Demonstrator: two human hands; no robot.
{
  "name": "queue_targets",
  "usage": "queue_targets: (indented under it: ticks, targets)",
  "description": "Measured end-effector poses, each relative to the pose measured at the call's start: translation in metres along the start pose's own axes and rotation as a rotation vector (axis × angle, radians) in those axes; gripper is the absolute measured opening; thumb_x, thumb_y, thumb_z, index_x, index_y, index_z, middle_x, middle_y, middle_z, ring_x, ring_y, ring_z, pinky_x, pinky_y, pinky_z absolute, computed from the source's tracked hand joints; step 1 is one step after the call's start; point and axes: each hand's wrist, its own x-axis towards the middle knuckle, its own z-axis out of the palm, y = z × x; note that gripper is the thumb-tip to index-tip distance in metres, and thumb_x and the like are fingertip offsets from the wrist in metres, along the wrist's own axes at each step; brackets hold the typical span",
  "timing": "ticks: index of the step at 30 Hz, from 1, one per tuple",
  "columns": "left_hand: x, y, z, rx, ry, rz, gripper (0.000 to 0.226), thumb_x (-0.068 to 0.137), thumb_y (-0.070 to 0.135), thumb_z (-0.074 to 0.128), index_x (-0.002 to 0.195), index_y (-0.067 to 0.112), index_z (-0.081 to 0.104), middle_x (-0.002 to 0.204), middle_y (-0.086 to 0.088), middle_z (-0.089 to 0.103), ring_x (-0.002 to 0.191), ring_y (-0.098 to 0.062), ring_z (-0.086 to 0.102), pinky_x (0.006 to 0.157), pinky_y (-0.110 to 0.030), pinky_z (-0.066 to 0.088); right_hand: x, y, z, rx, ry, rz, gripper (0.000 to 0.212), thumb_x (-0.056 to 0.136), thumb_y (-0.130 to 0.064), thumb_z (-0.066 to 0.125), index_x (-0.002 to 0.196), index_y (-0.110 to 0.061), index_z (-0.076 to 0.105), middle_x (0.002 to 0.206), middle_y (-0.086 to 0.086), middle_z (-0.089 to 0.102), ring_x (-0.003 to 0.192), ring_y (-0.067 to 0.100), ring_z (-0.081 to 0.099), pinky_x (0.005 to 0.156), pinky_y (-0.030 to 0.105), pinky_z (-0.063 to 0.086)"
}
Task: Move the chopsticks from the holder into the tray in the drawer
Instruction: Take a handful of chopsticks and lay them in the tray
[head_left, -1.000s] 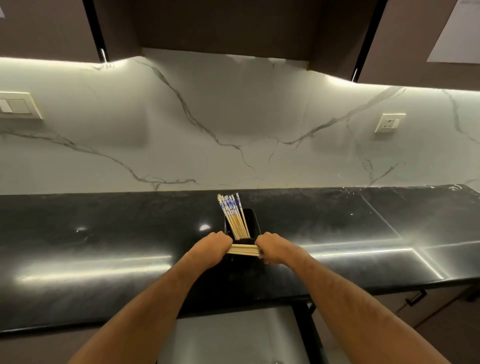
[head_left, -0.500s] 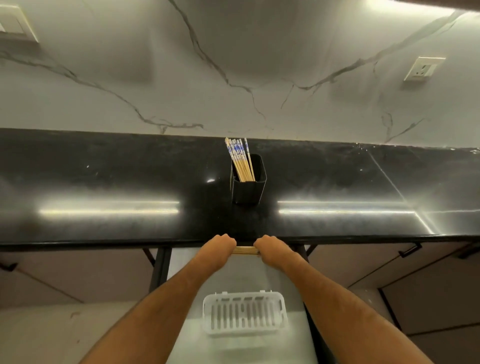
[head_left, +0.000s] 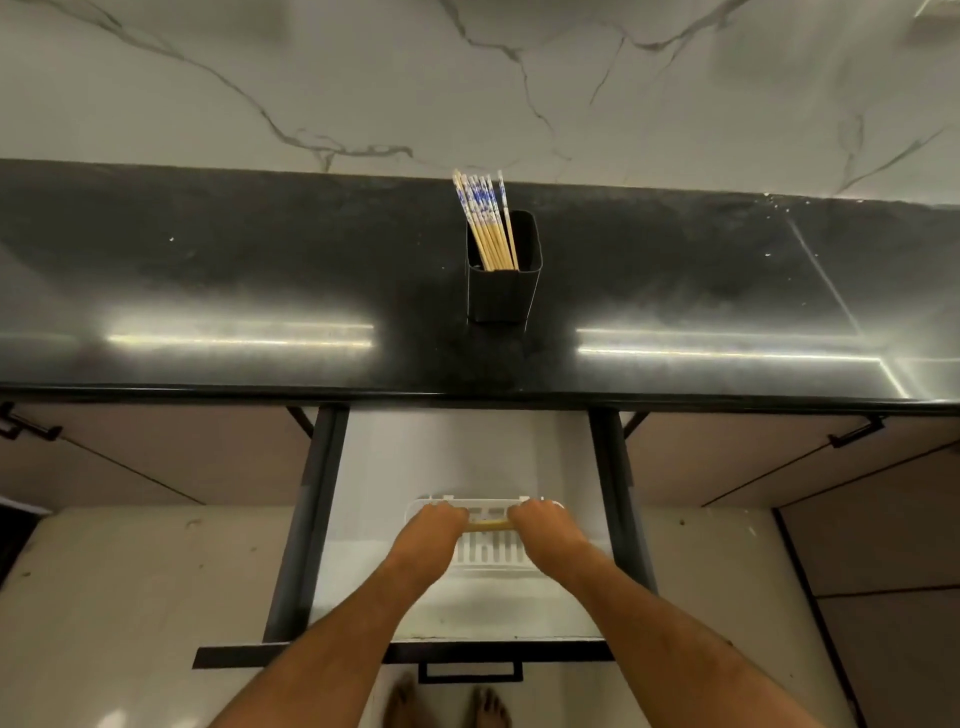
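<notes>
A black square holder (head_left: 503, 291) stands on the dark countertop with several blue-and-white topped wooden chopsticks (head_left: 485, 221) leaning in it. Below, the drawer (head_left: 457, 457) is pulled out, and a white slotted tray (head_left: 488, 551) lies on its pale floor. My left hand (head_left: 434, 525) and my right hand (head_left: 540, 522) each grip one end of a horizontal bundle of chopsticks (head_left: 488, 526), held just over the tray. Only the short middle stretch of the bundle shows between my fists. Whether it touches the tray I cannot tell.
The black countertop (head_left: 208, 291) runs the whole width under a marble backsplash. Dark drawer rails (head_left: 311, 493) flank the drawer, and its front handle (head_left: 470, 673) is near my bare feet (head_left: 447, 706). Closed cabinet fronts (head_left: 753, 457) sit on both sides.
Both hands carried the chopstick bundle from in front of the holder, down past the counter edge, to just over the tray in the drawer. The view tilted downward.
</notes>
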Motion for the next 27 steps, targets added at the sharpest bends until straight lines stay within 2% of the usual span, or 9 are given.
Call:
queue_targets:
  ticks: [2,5,8,10,12,17,23,27]
  targets:
    - [0.004,-0.004,0.006,0.013,-0.008,0.019,0.027,0.099,-0.002,0.047,0.116,0.009,0.066,0.116,-0.014,0.067,0.108,-0.032,0.063,0.089,-0.034,0.05,0.003,0.001,0.009,0.003,-0.005,0.009,0.019,0.098,-0.011,0.06,0.115,-0.015,0.068,0.111,0.007,0.07,0.097,0.026,0.07,0.089,0.034,0.057]
    - [0.01,-0.006,0.014,0.005,-0.03,0.047,0.026,0.097,0.001,0.048,0.109,0.014,0.067,0.105,-0.006,0.072,0.098,-0.023,0.069,0.09,-0.028,0.049,0.008,0.002,0.023,0.019,-0.015,0.0,0.021,0.098,-0.009,0.059,0.118,-0.013,0.066,0.114,0.008,0.071,0.1,0.026,0.07,0.088,0.036,0.056]
    - [0.018,-0.006,0.026,-0.022,-0.055,0.012,0.025,0.094,0.001,0.051,0.11,0.013,0.064,0.094,-0.006,0.068,0.085,-0.022,0.067,0.074,-0.02,0.048,0.014,0.003,0.039,0.003,-0.039,-0.007,0.027,0.098,-0.003,0.051,0.12,-0.011,0.065,0.117,0.011,0.071,0.105,0.03,0.069,0.09,0.04,0.056]
    - [0.021,-0.006,0.029,-0.043,-0.086,0.016,0.025,0.097,0.001,0.051,0.113,0.012,0.065,0.107,-0.008,0.07,0.097,-0.025,0.068,0.078,-0.025,0.048,0.016,0.003,0.046,-0.007,-0.048,-0.001,0.028,0.098,-0.002,0.051,0.12,-0.011,0.065,0.117,0.011,0.071,0.106,0.03,0.068,0.091,0.039,0.055]
    - [0.02,-0.008,0.033,-0.133,-0.116,-0.068,0.023,0.1,0.003,0.051,0.115,0.013,0.066,0.115,-0.008,0.071,0.105,-0.025,0.068,0.086,-0.029,0.052,0.018,0.003,0.05,-0.034,-0.062,0.002,0.027,0.098,-0.002,0.052,0.119,-0.013,0.066,0.118,0.009,0.071,0.107,0.029,0.067,0.097,0.038,0.051]
    - [0.025,-0.001,0.047,-0.154,-0.183,-0.12,0.017,0.1,0.01,0.056,0.11,0.013,0.07,0.113,-0.008,0.071,0.102,-0.024,0.068,0.088,-0.03,0.054,0.021,0.008,0.06,-0.088,-0.121,0.009,0.023,0.1,-0.009,0.057,0.12,-0.014,0.068,0.12,0.007,0.069,0.114,0.025,0.063,0.112,0.04,0.041]
    - [0.033,-0.004,0.043,-0.133,-0.206,-0.114,0.016,0.095,0.009,0.061,0.105,0.011,0.073,0.109,-0.009,0.074,0.102,-0.026,0.07,0.091,-0.034,0.056,0.028,0.009,0.059,-0.016,-0.153,0.031,0.022,0.099,-0.013,0.06,0.118,-0.013,0.07,0.116,0.008,0.071,0.11,0.026,0.065,0.109,0.04,0.045]
    - [0.034,-0.008,0.047,-0.156,-0.227,-0.127,0.016,0.096,0.008,0.06,0.107,0.01,0.072,0.109,-0.01,0.074,0.101,-0.025,0.07,0.09,-0.032,0.056,0.028,0.012,0.058,0.077,-0.118,0.05,0.023,0.096,-0.013,0.066,0.119,-0.013,0.07,0.114,0.006,0.071,0.103,0.023,0.067,0.099,0.033,0.054]
